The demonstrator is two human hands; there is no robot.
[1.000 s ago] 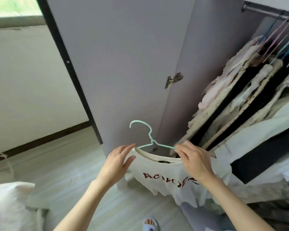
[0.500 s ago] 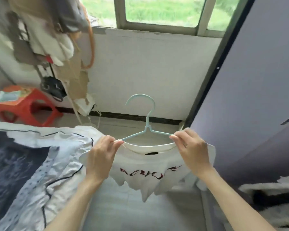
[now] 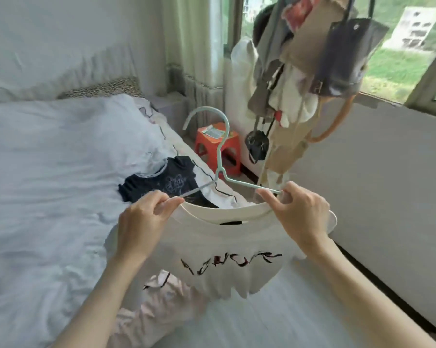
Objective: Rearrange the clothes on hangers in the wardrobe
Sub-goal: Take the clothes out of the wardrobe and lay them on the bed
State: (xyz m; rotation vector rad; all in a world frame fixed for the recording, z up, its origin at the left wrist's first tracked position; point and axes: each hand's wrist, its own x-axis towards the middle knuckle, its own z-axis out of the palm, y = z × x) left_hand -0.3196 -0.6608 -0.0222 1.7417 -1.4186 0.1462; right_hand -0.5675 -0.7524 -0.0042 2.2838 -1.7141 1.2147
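A white T-shirt (image 3: 227,249) with dark lettering hangs on a pale green hanger (image 3: 222,156), held up in front of me over the edge of the bed. My left hand (image 3: 141,222) pinches the shirt's left shoulder and the hanger arm. My right hand (image 3: 297,214) pinches the right shoulder and the other hanger arm. On the bed behind lies a dark navy T-shirt (image 3: 161,182) with a light print, on a clear hanger. The wardrobe is out of view.
The bed (image 3: 48,172) with white bedding fills the left. A red plastic stool (image 3: 218,146) stands by the wall. A rack of bags and clothes (image 3: 299,71) hangs at upper right before the window. Pale floor (image 3: 287,310) runs along the white wall.
My view has swung left from the wardrobe past the window to the bed. Both hands have kept hold of the white T-shirt and hanger throughout, carrying them along.
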